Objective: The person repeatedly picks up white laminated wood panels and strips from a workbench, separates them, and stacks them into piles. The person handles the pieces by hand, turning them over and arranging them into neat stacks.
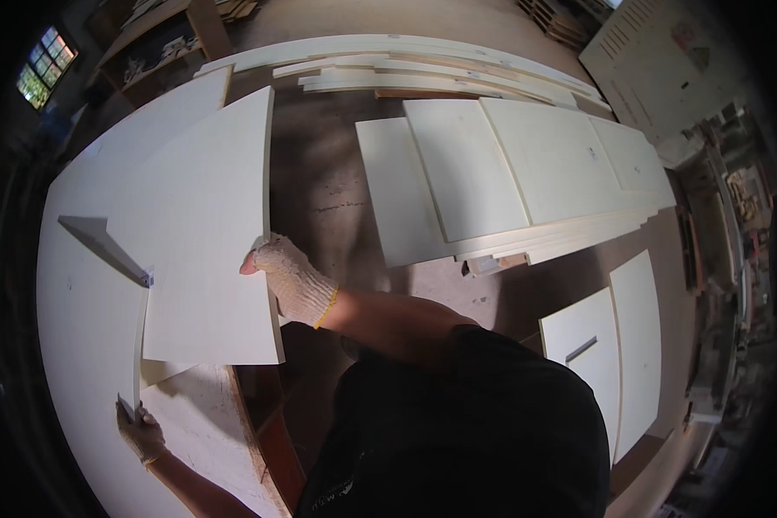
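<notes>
Two large white panels lie partly overlapping on the left. My right hand, in a knit glove with a yellow cuff edge, is closed over the right edge of the upper white panel, its thumb on top. At the near corner of the other white panel, my gloved left hand pinches the edge. A dark narrow notch shows between the two panels, with a small label at its end. Beneath them is a worn pale worktop with a wooden edge.
Stacked white panels lie across the floor to the right, with long white strips behind. More panels stand low at the right, one with a slot. A large pale cabinet is at the far right, shelving at the far left.
</notes>
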{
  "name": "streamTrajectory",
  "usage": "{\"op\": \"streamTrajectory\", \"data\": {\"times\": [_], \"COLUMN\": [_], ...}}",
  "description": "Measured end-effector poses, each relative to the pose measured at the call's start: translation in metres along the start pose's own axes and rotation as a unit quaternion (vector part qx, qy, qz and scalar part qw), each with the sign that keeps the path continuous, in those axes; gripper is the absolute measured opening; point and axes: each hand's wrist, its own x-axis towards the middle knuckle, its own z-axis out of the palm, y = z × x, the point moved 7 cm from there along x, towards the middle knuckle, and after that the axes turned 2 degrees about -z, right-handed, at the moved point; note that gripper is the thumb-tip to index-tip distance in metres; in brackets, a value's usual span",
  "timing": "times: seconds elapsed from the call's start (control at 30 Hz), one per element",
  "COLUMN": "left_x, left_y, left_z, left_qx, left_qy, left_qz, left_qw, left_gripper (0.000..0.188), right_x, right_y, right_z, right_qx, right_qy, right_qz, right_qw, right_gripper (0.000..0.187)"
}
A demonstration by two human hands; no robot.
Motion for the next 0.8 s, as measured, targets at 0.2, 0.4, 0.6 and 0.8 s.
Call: {"op": "streamTrajectory", "data": {"times": [0.2, 0.4, 0.6, 0.8], "left_x": [0.084, 0.081, 0.021, 0.018], "left_y": [0.006, -0.025, -0.002, -0.003], "left_z": [-0.055, -0.034, 0.000, 0.014], "left_qx": [0.207, 0.358, 0.363, 0.381], "left_qy": [-0.083, -0.089, 0.009, -0.013], "left_qz": [0.159, 0.182, -0.028, -0.027], "left_qw": [0.962, 0.912, 0.931, 0.924], "left_gripper": [0.058, 0.042, 0.026, 0.025], "right_x": [-0.067, -0.114, -0.153, -0.161], "right_y": [-0.099, -0.137, -0.180, -0.219], "right_z": [-0.047, -0.144, -0.194, -0.314], "right_qx": [-0.203, 0.188, 0.181, -0.154], "right_qy": [-0.002, 0.085, 0.201, 0.485], "right_qz": [-0.318, -0.210, -0.395, -0.453], "right_qw": [0.926, 0.956, 0.878, 0.732], "right_gripper": [0.030, 0.042, 0.022, 0.023]}}
